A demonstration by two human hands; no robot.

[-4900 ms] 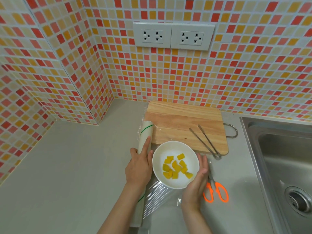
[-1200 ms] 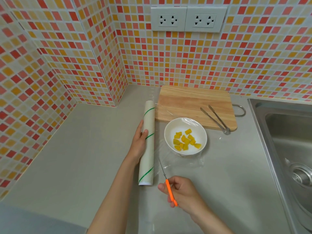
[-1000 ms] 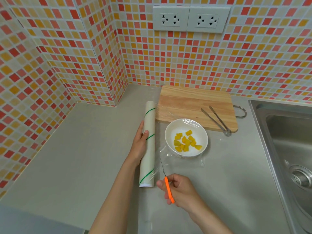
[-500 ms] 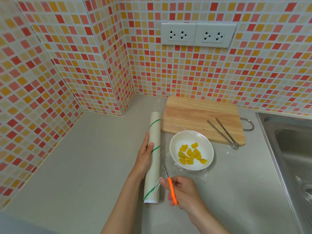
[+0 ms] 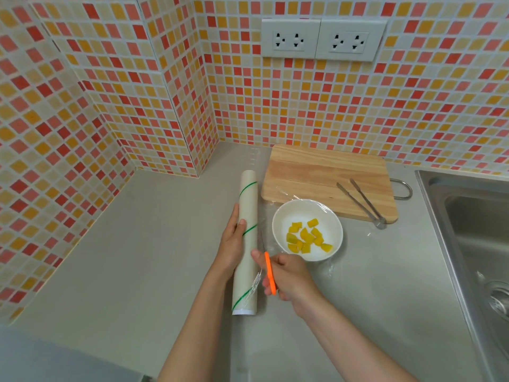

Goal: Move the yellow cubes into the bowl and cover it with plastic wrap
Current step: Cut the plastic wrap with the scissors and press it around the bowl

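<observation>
your left hand [image 5: 234,244] rests on the roll of plastic wrap [image 5: 247,244], palm against its left side and thumb laid over the top, pinning it to the grey tabletop [image 5: 124,257]. the roll lies lengthways, pointing away from you, with thin green lines spiralling round it. your right hand [image 5: 286,277] grips the orange-handled scissors [image 5: 268,267], fingers curled through the handles, the blades pointing away from you along the right edge of the roll, in the gap between roll and bowl. a crinkled shred of film hangs at the roll's near end, just beside the scissor handles.

the white bowl [image 5: 307,230] stands on the tabletop just right of the roll, touching the near edge of the wooden cutting board [image 5: 325,175]. the yellow cubes [image 5: 305,239] are all inside it, heaped toward the near side. clear film [image 5: 319,206] is stretched over the bowl's rim and shows as glare on the far side; loose film spreads on the tabletop round the bowl's base, wrinkled at the near right.

metal tongs [image 5: 360,202] lie on the right part of the board, their joined end past its near edge. a wire handle sticks out from the board's right side. a steel sink [image 5: 473,244] sits well right of the bowl. two white sockets [image 5: 322,40] sit on the mosaic tile wall above the board
</observation>
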